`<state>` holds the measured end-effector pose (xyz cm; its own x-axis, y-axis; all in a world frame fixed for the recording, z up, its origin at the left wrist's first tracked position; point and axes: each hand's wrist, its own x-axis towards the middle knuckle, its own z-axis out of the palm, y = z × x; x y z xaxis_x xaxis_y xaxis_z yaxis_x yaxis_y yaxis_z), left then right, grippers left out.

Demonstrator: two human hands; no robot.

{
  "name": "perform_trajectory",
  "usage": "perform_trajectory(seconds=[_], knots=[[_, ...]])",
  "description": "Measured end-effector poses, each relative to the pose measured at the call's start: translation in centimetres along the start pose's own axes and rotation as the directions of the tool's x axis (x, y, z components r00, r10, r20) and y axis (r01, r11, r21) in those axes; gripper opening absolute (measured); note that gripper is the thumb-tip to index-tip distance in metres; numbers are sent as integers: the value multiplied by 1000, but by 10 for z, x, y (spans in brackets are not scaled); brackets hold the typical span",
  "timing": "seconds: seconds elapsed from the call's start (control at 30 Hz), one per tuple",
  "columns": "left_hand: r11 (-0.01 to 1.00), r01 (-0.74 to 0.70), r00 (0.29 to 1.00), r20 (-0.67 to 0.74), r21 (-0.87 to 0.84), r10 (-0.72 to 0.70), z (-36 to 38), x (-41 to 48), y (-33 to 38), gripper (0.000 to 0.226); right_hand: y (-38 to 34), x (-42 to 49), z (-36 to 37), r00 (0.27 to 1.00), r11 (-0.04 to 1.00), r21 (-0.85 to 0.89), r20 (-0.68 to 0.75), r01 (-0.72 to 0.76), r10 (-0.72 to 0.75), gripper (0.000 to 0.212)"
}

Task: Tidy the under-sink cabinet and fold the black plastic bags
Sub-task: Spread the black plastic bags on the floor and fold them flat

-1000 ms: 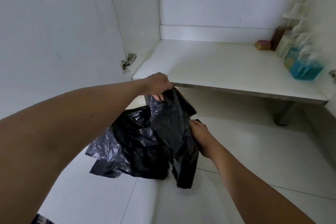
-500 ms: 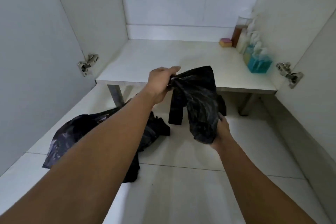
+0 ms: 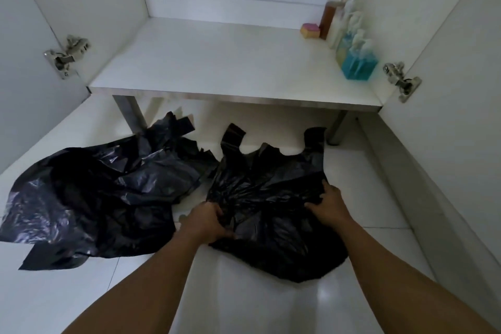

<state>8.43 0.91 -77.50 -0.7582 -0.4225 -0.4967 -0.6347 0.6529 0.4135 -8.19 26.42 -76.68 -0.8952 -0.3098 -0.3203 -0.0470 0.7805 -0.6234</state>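
1. Head view, the hands: your left hand (image 3: 207,222) is clamped on a bunch of crumpled plastic at the left edge of a black bag (image 3: 271,247), fingers curled into it. Your right hand (image 3: 329,205) grips the same bag at its right edge, thumb and fingers closed on a fold.
2. Head view, the bag: it lies spread on the white tiled floor (image 3: 244,306) in front of the open cabinet, its two handle loops pointing toward the cabinet base.
3. Head view, to the left: a pile of black bags (image 3: 95,192) sits loose and wrinkled on the floor, just beside the bag you hold and touching its left side near the handles.
4. Head view, the cabinet: the white cabinet shelf (image 3: 217,62) carries a row of bottles along its right wall, with a blue-liquid bottle (image 3: 357,68) at the front and an amber bottle (image 3: 329,19) farther back. A pink-and-yellow sponge (image 3: 311,30) rests beside the amber bottle.
5. Head view, the doors: metal hinges show on the left door (image 3: 66,55) and the right door (image 3: 401,80), both doors swung open.
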Motion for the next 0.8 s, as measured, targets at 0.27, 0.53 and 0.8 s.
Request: perform_trajectory(seconds=[0.27, 0.53, 0.8], knots=[[878, -230, 891, -272, 420, 364, 27, -2, 8, 85, 5, -28, 38, 966, 914, -355, -90, 195, -241, 38], [786, -483, 856, 17, 386, 517, 72, -6, 6, 144, 55, -53, 33, 992, 880, -466, -122, -95, 42, 108], [787, -515, 798, -145, 339, 585, 90, -10, 5, 103, 62, -70, 58, 979, 821, -547, -12, 164, -203, 78]])
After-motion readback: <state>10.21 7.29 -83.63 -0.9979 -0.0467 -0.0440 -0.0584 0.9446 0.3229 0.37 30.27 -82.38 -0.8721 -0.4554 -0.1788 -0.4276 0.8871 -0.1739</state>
